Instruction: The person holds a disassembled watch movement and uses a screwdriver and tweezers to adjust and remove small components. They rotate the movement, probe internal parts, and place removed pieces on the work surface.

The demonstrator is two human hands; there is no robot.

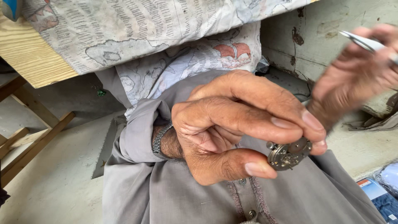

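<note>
My left hand (232, 124) pinches a small round metal watch movement (288, 154) between thumb and fingertips, held close to the camera above my grey-clothed lap. A metal watch bracelet (161, 139) circles that wrist. My right hand (356, 74), blurred at the upper right, grips thin metal tweezers (361, 40) whose tips point up and left, away from the movement. One right finger reaches down toward the movement's top edge.
A wooden table edge (29, 54) covered with a printed cloth (124, 33) hangs above at the left. Wooden legs (33, 141) stand at the left on a concrete floor (62, 182). A worn grey wall (331, 29) is behind. Blue packaged goods (381, 191) lie at the lower right.
</note>
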